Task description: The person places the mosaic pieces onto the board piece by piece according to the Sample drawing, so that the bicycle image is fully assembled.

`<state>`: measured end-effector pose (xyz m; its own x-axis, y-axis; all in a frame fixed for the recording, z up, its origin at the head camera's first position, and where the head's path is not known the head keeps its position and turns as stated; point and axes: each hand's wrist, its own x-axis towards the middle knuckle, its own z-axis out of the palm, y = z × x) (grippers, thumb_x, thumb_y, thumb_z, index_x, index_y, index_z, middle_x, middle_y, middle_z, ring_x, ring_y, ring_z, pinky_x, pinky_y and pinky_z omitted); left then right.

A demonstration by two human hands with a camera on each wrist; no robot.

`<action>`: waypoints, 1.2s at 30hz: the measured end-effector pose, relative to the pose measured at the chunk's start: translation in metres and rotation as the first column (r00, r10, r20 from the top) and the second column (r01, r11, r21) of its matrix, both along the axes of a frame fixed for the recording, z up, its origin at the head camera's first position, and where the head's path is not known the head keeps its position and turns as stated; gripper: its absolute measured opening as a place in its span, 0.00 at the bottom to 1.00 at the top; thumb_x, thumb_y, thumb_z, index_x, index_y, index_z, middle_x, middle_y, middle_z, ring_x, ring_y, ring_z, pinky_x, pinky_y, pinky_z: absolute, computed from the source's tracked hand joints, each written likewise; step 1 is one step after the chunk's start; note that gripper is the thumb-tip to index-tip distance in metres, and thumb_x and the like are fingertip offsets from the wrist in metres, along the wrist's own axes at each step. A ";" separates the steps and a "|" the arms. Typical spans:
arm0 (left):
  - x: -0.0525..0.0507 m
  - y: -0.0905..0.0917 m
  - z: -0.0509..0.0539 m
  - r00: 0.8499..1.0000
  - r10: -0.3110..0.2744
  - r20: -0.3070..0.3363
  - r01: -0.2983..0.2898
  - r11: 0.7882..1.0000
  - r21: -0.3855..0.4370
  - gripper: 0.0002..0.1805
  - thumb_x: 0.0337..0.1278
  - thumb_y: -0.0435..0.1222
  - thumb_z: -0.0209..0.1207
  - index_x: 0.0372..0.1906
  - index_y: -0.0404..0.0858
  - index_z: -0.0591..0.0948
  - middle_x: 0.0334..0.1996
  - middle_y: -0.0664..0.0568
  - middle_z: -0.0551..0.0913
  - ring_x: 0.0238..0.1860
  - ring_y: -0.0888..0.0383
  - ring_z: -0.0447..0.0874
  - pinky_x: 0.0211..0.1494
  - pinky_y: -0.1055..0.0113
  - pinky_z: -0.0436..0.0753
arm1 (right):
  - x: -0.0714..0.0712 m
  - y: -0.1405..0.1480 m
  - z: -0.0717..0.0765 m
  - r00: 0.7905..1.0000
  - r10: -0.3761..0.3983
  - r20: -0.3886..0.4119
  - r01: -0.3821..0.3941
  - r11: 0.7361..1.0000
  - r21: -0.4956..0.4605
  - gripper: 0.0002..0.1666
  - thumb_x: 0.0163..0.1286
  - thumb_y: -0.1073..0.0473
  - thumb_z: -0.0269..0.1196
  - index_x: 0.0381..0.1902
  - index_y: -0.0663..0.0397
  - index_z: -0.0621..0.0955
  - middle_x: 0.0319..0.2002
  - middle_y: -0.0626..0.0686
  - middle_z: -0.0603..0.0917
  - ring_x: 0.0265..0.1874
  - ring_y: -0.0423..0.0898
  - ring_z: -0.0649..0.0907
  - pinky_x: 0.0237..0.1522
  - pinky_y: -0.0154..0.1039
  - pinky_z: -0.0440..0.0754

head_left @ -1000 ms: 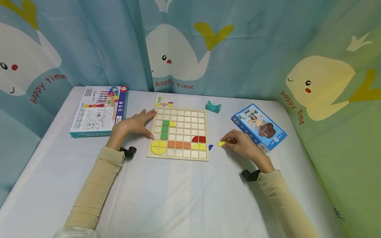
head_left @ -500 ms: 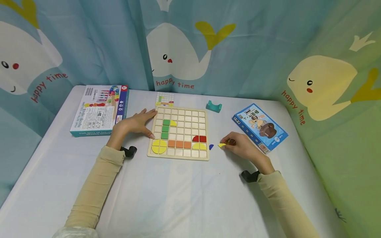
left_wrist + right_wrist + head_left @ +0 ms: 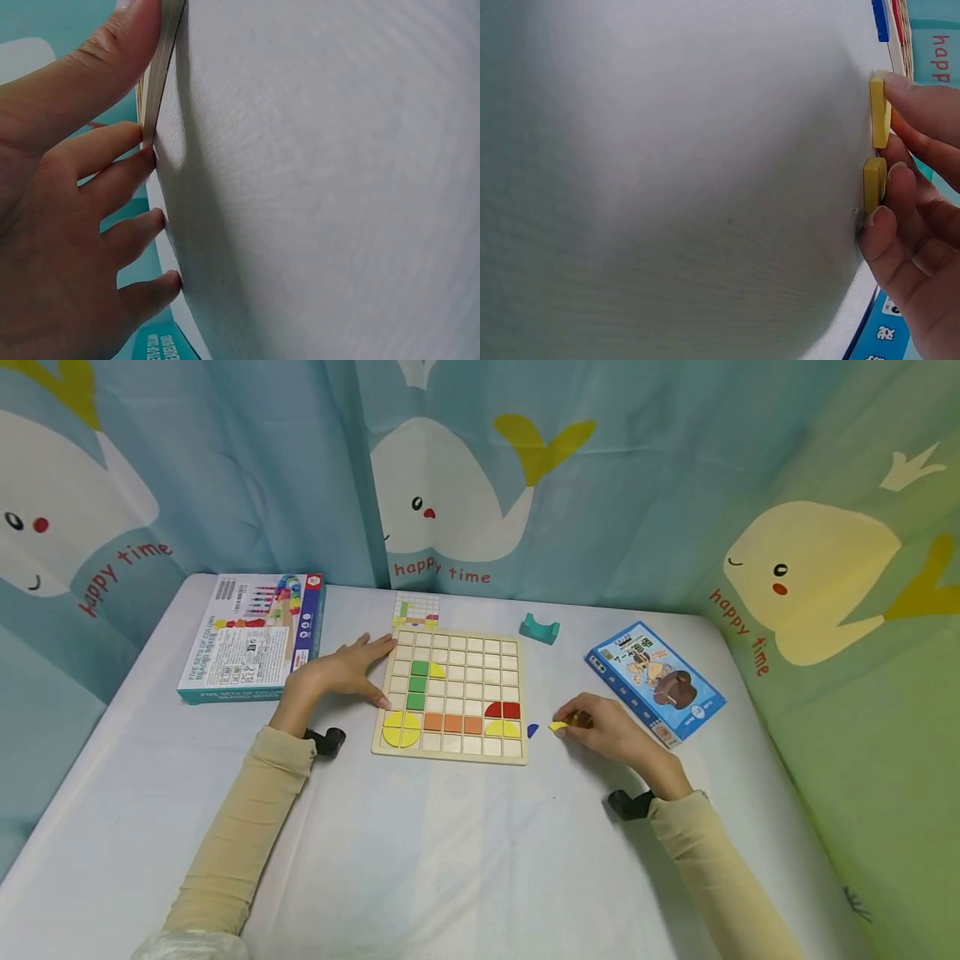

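Observation:
A wooden grid board [image 3: 493, 648] lies flat on the white tabletop, with green, orange, red and yellow pieces set in some of its squares. My left hand [image 3: 341, 670] rests at the board's left edge, fingers spread and thumb on the frame. To the right of the board, my right hand [image 3: 603, 724] pinches a small yellow puzzle piece [image 3: 878, 112] by thumb and forefinger, low over the cloth. A second yellow piece [image 3: 873, 184] stands by the other fingertips in the right wrist view. Between board and right hand lies a blue piece [image 3: 532, 730].
A small patterned card [image 3: 417, 608] lies behind the board. Further right is a teal curved block [image 3: 539, 628]. One boxed toy [image 3: 251, 639] lies at the left, and a blue box [image 3: 654, 681] sits just beyond my right hand. Curtains hang behind the table.
My right fingers have shifted slightly around the yellow piece, which has turned a little. The left hand stays put on the board's edge.

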<state>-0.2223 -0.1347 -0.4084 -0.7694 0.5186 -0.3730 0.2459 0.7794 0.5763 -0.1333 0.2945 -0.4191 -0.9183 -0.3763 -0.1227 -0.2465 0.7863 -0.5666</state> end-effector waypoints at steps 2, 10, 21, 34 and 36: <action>0.000 0.000 0.000 1.000 0.003 0.001 -0.003 1.000 -0.002 0.60 0.53 0.46 0.75 0.84 0.39 0.49 0.84 0.42 0.43 0.83 0.34 0.31 0.80 0.29 0.38 | 0.000 0.000 0.001 1.000 0.004 0.000 -0.004 1.000 0.000 0.10 0.68 0.66 0.69 0.46 0.59 0.87 0.39 0.54 0.85 0.36 0.46 0.77 0.37 0.34 0.77; 0.000 0.000 0.000 1.000 -0.001 -0.005 0.001 1.000 -0.008 0.60 0.53 0.46 0.74 0.84 0.39 0.50 0.84 0.42 0.43 0.83 0.34 0.31 0.80 0.30 0.38 | 0.000 -0.002 0.002 1.000 0.015 0.018 -0.015 1.000 0.007 0.10 0.65 0.65 0.72 0.44 0.58 0.84 0.38 0.52 0.84 0.36 0.46 0.77 0.37 0.34 0.77; -0.002 0.002 -0.003 1.000 0.007 0.001 -0.007 1.000 -0.012 0.59 0.54 0.45 0.74 0.83 0.39 0.50 0.84 0.43 0.43 0.83 0.36 0.31 0.81 0.31 0.38 | 0.004 -0.011 0.003 1.000 0.026 0.010 -0.026 0.999 -0.026 0.07 0.68 0.67 0.68 0.42 0.53 0.85 0.38 0.50 0.87 0.35 0.45 0.78 0.39 0.33 0.80; -0.003 0.001 -0.004 1.000 0.003 -0.004 -0.003 1.000 -0.013 0.59 0.54 0.46 0.74 0.83 0.39 0.50 0.84 0.42 0.43 0.83 0.35 0.31 0.81 0.31 0.39 | 0.005 -0.023 0.007 0.999 0.016 -0.041 -0.019 0.997 -0.072 0.10 0.68 0.67 0.68 0.47 0.56 0.87 0.41 0.52 0.88 0.37 0.46 0.80 0.41 0.33 0.82; -0.002 0.001 -0.003 1.000 0.003 -0.004 -0.003 1.000 -0.013 0.59 0.54 0.46 0.74 0.84 0.39 0.50 0.84 0.42 0.43 0.83 0.35 0.31 0.80 0.31 0.39 | 0.005 -0.025 0.007 0.999 0.017 -0.045 -0.021 0.996 -0.086 0.10 0.68 0.67 0.68 0.47 0.57 0.87 0.40 0.52 0.88 0.36 0.46 0.81 0.40 0.33 0.82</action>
